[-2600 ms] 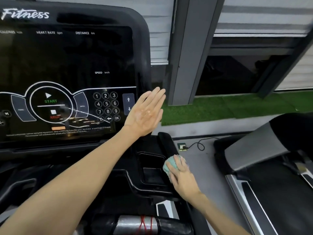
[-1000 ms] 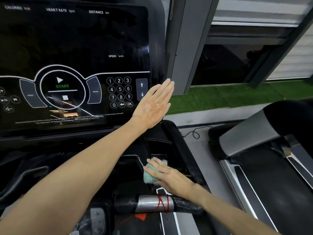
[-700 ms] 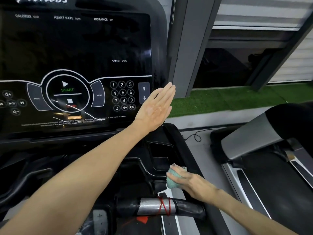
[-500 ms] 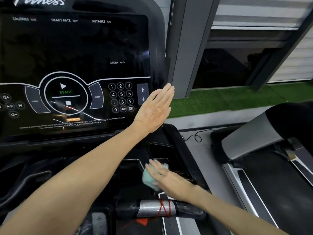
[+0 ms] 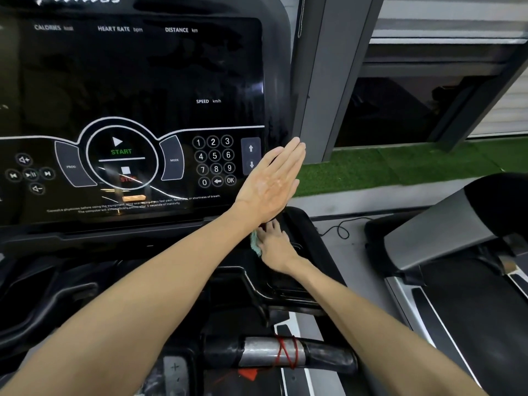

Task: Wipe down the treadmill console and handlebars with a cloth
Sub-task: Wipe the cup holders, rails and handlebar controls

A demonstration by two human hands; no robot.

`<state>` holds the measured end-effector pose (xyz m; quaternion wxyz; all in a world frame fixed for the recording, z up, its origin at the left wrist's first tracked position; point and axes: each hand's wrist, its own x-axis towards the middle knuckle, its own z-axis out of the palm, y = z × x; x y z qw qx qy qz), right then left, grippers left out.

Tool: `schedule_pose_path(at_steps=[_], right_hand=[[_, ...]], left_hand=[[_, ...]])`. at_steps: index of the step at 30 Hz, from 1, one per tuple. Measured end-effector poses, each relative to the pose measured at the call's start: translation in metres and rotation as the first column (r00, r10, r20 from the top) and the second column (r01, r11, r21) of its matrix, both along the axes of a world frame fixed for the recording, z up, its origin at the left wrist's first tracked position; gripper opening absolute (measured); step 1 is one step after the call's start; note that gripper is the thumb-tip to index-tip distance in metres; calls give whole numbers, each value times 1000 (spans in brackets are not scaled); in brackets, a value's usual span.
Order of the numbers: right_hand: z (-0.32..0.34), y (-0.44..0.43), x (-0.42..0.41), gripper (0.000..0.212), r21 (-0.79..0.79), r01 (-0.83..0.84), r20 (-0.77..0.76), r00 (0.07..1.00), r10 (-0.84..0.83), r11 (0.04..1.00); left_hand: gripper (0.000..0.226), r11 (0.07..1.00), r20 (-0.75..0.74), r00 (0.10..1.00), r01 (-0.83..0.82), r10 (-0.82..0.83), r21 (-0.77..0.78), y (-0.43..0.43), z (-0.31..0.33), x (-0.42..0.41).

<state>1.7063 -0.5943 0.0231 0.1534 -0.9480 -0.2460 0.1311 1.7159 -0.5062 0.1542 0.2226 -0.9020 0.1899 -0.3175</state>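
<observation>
- Now the right hand (image 5: 275, 247) lies flat on the green cloth (image 5: 255, 242) and presses it on the black tray (image 5: 303, 224) just below the number pad (image 5: 214, 161). Its fingers look straight, not curled round the cloth, but the tips hide under the left wrist.
- The left hand (image 5: 271, 184) is flat and holds nothing. It is up just to the right of the number pad, with its fingers straight and close together. I cannot tell if it touches the edge of the console (image 5: 143, 81).
- The cloth could slip out. A flat hand only pushes it, so a fast rub may leave it behind. It might also drop into the gap lower down from the number pad.
- The two arms cross. The left arm is over the right hand, so most of the cloth is hard to see. Bits of the tray may get missed, or the hands may bump.
- A button could get pushed by mistake. The START button (image 5: 121, 151) is to the left of the number pad, and the left arm passes low in front of that side. A bump there might start the belt if the machine is on. I cannot tell if it is on.
- The handlebar (image 5: 257, 352), far below the number pad, has red string (image 5: 288, 352) wound round it. I think the cloth may catch on the string there.
- Nothing shows if the handlebar is clean, so it may get skipped.
</observation>
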Motion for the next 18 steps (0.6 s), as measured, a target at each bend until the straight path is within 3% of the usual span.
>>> schedule_pose_path(at_steps=[2,5,7,13,18], right_hand=[[0,6,10,43,-12,99,26,995,-98,995],[10,15,8,32,151,212,-12,977,-213,966],[11,10,0,31,250,205,-45,979,-200,946],[0,-27,-56,45,437,34,-214,975,67,899],[0,-64,-85,46,465,-118,-248,934,257,877]], left_hand=[[59,1000,-3,1000,-4,4,1,0,0,-1],[58,1000,2,1000,-7,7,4,0,0,0],[59,1000,-4,1000,-11,11,8,0,0,0],[58,999,13,1000,-28,28,18,-1,-2,2],[58,999,13,999,-37,37,23,-1,-2,1]])
